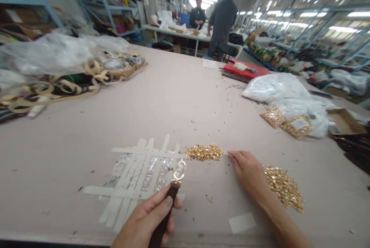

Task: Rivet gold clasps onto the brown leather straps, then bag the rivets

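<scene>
My left hand [156, 215] is wrapped round a dark brown strap [166, 217], which has a gold ring clasp [179, 171] at its upper end. The clasp hangs over the right edge of a taped-down clear plastic patch [150, 171]. My right hand [245, 169] has its thumb and fingers pressed together at the right end of a small pile of gold pieces [205, 152]; what they hold, if anything, is too small to make out. A larger pile of gold pieces [285, 188] lies beside my right wrist.
White plastic bags [277, 88], bags of gold pieces [297, 126] and a cardboard box [345, 121] sit at right. Beyond is a red board [245, 69] with a hammer. Plastic and beige strips [69, 88] heap up at left. Two people stand at a far table.
</scene>
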A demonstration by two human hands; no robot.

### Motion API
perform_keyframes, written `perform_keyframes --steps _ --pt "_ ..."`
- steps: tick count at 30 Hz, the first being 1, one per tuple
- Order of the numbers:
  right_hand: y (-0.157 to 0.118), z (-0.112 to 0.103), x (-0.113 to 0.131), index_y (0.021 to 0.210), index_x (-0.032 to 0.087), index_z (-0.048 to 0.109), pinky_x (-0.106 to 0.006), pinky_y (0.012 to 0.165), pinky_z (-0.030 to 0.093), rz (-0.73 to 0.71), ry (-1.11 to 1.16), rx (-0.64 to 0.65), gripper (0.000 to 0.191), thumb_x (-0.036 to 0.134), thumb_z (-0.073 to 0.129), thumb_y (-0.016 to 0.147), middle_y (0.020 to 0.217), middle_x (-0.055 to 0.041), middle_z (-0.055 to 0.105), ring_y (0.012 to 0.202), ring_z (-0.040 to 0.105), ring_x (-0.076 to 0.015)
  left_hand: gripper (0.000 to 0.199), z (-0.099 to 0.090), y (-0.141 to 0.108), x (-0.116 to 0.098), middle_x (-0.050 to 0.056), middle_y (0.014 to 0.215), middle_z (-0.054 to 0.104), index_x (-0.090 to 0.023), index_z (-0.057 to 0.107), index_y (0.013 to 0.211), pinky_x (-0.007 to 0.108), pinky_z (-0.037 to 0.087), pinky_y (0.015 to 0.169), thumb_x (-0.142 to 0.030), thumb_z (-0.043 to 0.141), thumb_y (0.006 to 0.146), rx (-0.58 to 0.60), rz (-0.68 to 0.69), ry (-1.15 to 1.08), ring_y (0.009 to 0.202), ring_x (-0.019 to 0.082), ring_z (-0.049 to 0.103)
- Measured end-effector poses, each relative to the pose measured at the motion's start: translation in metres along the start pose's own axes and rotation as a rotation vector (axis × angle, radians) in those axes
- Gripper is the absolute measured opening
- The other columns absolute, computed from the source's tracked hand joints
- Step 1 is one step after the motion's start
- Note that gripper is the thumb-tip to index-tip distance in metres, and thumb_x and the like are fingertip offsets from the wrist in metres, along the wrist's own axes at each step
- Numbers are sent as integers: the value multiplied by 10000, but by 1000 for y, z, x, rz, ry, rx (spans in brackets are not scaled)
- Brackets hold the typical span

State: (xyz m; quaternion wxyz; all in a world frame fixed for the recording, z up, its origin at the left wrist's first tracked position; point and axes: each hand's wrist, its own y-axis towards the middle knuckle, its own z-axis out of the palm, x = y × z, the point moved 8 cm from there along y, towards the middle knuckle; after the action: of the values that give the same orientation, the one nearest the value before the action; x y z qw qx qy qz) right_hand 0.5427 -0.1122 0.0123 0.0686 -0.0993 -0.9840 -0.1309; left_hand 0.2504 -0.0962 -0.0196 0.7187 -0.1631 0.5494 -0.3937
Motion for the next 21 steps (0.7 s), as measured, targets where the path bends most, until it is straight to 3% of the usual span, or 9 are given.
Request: perform_keyframes --steps 4,8,12,16,21 --pt "12 14 -4 1016 199 697 -359 803 499 -67 5 77 214 251 495 966 901 -70 703 858 642 -234 331 20 -2 -6 93 869 685 -107 722 1024 202 443 574 -372 635 846 104 -46 -52 661 122 553" --pt "19 22 -12 962 207 698 -345 771 486 -77 19 133 212 251 491 951 896 -71 705 839 655 -226 376 24 0 -5 86 887 668 -107 728 1072 259 481 741 -346 703 783 120 -38 -121 768 159 582" --pt "23 17 -17 918 204 692 -357 774 472 -32 98 185 217 268 484 923 880 -77 702 840 648 -236 395 36 4 -8 43 859 689 -175 718 1132 243 462 752 -284 748 754 128 -11 9 765 139 590" --pt "11 7 -19 916 225 677 -320 741 470 189 507 205 224 388 523 915 862 -30 696 814 632 -204 347 53 11 -18 4 798 698 -188 727 1087 224 441 691 -207 714 740 121 63 127 693 111 568" --pt "-22 8 26 863 208 658 -252 657 477 372 1079 210 249 447 594 896 709 11 626 687 586 -139 260 68 27 -15 14 834 712 -159 693 1063 232 446 704 -204 633 814 138 151 196 743 125 589"
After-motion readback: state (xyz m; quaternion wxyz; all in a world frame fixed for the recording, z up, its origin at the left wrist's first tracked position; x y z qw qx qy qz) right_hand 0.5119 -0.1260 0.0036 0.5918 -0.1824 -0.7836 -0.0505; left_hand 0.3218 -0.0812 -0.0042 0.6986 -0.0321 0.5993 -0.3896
